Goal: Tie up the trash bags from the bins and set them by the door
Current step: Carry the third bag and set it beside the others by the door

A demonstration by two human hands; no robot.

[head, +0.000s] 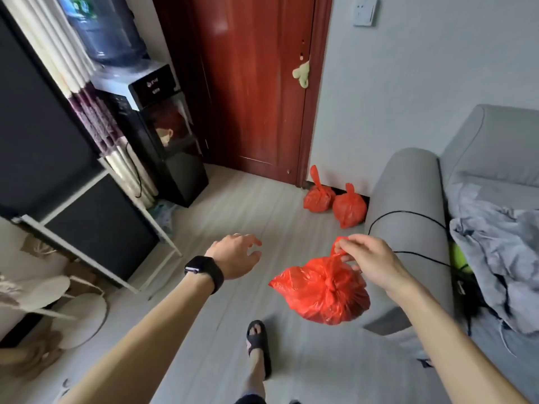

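At your far left stands a dark cabinet (102,228) with white-framed fronts, and low in front of it a pale fan (73,310) sits on the floor. A striped curtain (87,106) hangs down by the cabinet. Next to it a black water dispenser (163,135) carries a blue bottle (108,27) on top. The pale grey plank floor (227,217) runs from under you to the red-brown door (250,83), which is closed, with a green soft thing (302,74) hanging at its right edge. Your left hand (233,256), a dark watch (204,272) on its wrist, reaches forward over the floor with its fingers spread and loose, holding nothing. Lower down, your foot in a dark sandal (258,339) is planted on the planks. Just right of the door frame, the first tied bag (318,198) and the second tied bag (349,209), both red, sit on the floor touching each other, against the white wall and just beside the end of the sofa. A light switch (364,11) is high on that wall. Your right hand (367,258) pinches the knotted top of the held red bag (320,293), which hangs in the air clear of the floor, near the armrest. The grey sofa (408,176) fills the right side. A black cable (408,212) lies across its armrest and a crumpled grey cloth (490,258) lies on the seat.
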